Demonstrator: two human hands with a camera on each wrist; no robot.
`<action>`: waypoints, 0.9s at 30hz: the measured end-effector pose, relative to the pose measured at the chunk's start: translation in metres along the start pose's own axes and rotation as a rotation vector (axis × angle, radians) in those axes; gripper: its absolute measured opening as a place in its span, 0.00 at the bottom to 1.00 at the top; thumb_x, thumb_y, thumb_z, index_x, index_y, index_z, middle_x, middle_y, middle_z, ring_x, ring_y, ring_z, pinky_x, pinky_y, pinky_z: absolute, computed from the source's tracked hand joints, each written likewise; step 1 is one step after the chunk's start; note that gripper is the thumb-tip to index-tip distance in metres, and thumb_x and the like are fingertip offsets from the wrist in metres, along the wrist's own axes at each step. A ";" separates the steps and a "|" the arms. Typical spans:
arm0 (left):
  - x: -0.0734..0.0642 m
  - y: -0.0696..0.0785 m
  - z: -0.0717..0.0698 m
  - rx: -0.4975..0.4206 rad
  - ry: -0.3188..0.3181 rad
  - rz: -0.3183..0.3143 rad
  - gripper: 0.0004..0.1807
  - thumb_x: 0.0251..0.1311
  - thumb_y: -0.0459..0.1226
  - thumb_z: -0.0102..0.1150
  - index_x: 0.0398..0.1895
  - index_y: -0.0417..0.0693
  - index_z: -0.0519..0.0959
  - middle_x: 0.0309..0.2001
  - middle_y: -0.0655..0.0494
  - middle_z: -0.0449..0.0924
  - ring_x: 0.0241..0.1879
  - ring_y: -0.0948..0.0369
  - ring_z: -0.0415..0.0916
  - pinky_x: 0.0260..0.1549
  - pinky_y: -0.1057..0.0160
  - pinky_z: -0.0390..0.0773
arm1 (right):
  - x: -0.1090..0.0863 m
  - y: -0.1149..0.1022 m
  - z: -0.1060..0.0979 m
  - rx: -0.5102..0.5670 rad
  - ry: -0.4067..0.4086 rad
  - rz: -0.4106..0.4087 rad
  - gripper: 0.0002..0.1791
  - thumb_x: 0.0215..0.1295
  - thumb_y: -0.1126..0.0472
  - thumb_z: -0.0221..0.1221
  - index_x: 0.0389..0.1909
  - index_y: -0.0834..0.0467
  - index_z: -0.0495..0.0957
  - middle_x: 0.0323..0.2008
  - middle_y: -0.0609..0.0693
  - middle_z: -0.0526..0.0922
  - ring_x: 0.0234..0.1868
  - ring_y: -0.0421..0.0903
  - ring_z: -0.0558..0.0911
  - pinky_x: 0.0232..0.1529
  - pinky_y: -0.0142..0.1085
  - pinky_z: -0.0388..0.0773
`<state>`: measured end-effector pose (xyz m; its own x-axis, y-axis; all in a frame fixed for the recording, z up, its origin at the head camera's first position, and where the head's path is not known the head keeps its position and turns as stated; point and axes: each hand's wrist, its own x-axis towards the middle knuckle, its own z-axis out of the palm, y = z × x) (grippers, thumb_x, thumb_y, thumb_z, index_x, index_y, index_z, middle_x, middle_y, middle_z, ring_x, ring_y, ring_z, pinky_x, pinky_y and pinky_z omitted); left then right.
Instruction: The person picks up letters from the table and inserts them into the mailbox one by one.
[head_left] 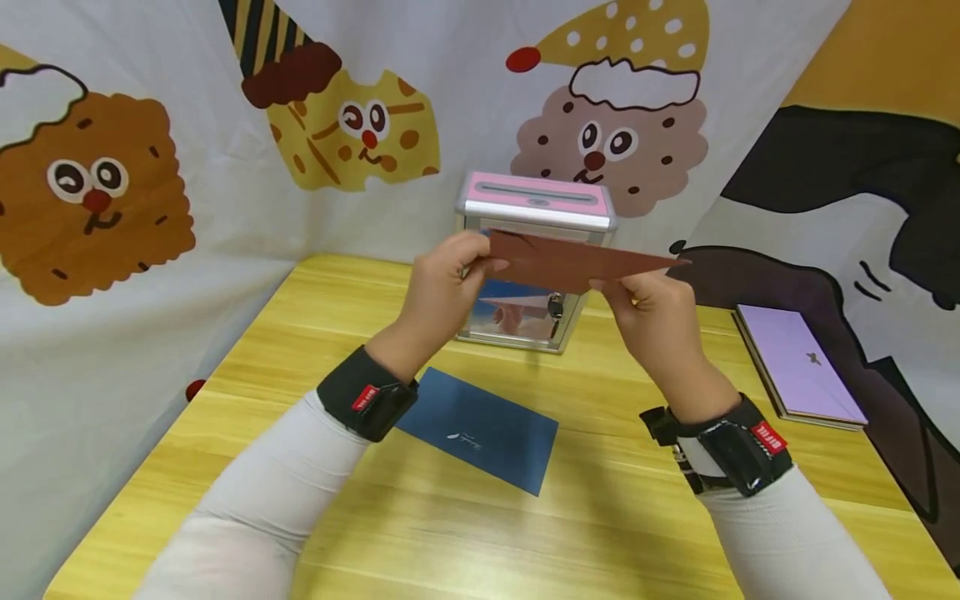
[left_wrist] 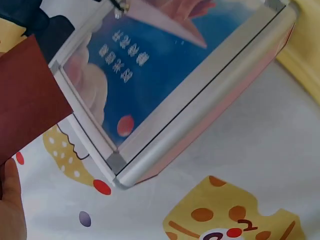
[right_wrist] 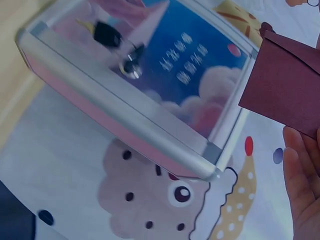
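A dark red envelope [head_left: 555, 262] is held up above the table, nearly edge-on in the head view. My left hand [head_left: 450, 279] pinches its left end between thumb and fingers. At its lower right side, my right hand [head_left: 660, 317] grips it with the thumb in front. Behind the envelope stands a silver-framed box [head_left: 536, 325] with a pink top [head_left: 536, 190] and a long slot [head_left: 536, 193]. Keys [right_wrist: 127, 62] hang from the box's front, which has a blue picture with white lettering. In the right wrist view the envelope's flap edge [right_wrist: 295, 52] shows.
A blue envelope [head_left: 487, 429] with small white print lies on the wooden table [head_left: 465, 542], below my hands. Over at the right edge is a lilac notebook [head_left: 798, 358]. A white cloth [head_left: 247, 192] printed with cartoon biscuits hangs close behind the box.
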<state>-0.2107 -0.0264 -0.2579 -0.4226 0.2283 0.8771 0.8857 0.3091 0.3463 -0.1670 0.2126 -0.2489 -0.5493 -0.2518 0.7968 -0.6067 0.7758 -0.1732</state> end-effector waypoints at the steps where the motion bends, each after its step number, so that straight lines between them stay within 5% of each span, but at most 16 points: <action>1: 0.005 -0.001 0.000 0.006 0.011 0.002 0.04 0.61 0.28 0.64 0.32 0.34 0.80 0.32 0.44 0.80 0.30 0.54 0.75 0.29 0.61 0.74 | 0.006 0.001 -0.001 -0.005 0.002 -0.004 0.10 0.61 0.72 0.64 0.44 0.67 0.85 0.38 0.61 0.86 0.22 0.50 0.75 0.24 0.31 0.58; 10: 0.038 -0.009 -0.002 0.039 0.069 -0.016 0.06 0.65 0.30 0.61 0.36 0.34 0.83 0.34 0.43 0.82 0.28 0.55 0.78 0.29 0.64 0.78 | 0.046 0.010 -0.005 -0.016 -0.033 -0.002 0.12 0.65 0.68 0.61 0.47 0.67 0.84 0.39 0.61 0.86 0.21 0.50 0.71 0.24 0.34 0.57; 13: 0.047 -0.014 -0.001 0.058 0.073 0.005 0.06 0.66 0.31 0.59 0.36 0.34 0.83 0.35 0.43 0.82 0.29 0.54 0.79 0.27 0.64 0.79 | 0.059 0.013 -0.003 -0.019 -0.046 -0.005 0.11 0.66 0.69 0.61 0.48 0.66 0.84 0.40 0.61 0.86 0.28 0.53 0.76 0.30 0.37 0.66; 20: 0.061 -0.031 0.004 0.116 0.074 0.025 0.08 0.68 0.32 0.57 0.37 0.33 0.83 0.37 0.42 0.83 0.40 0.50 0.79 0.42 0.60 0.78 | 0.083 0.021 0.009 -0.033 -0.088 0.065 0.09 0.69 0.71 0.57 0.44 0.69 0.83 0.36 0.63 0.84 0.36 0.57 0.77 0.39 0.45 0.72; 23: 0.066 -0.040 0.007 0.143 0.077 0.041 0.08 0.70 0.27 0.53 0.36 0.34 0.82 0.36 0.42 0.82 0.40 0.49 0.79 0.44 0.59 0.78 | 0.089 0.028 0.015 -0.055 -0.074 0.026 0.10 0.70 0.73 0.56 0.45 0.66 0.83 0.41 0.61 0.85 0.42 0.56 0.82 0.49 0.46 0.78; 27: 0.071 -0.049 0.010 0.190 0.065 0.053 0.12 0.69 0.22 0.46 0.35 0.34 0.81 0.35 0.42 0.81 0.39 0.49 0.78 0.45 0.59 0.77 | 0.095 0.038 0.023 -0.046 -0.043 -0.031 0.11 0.70 0.74 0.55 0.44 0.64 0.84 0.42 0.59 0.86 0.45 0.54 0.84 0.51 0.47 0.78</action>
<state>-0.2861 -0.0165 -0.2160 -0.3579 0.1903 0.9142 0.8516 0.4682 0.2359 -0.2554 0.2053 -0.1927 -0.5554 -0.2997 0.7757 -0.5976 0.7926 -0.1216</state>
